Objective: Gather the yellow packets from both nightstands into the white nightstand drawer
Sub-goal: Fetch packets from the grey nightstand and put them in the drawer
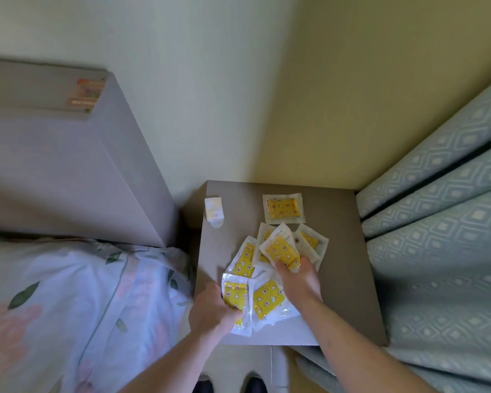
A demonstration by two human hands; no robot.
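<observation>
While the grey-brown square nightstand top (338, 265) still carries a loose fan of yellow star-printed packets in clear wrappers (267, 296), this looks like the collecting step. The right hand (301, 279) pinches one packet; the left hand (210, 310) grips another's edge. Next: stack them, fetch the lone packet (283, 208).
</observation>
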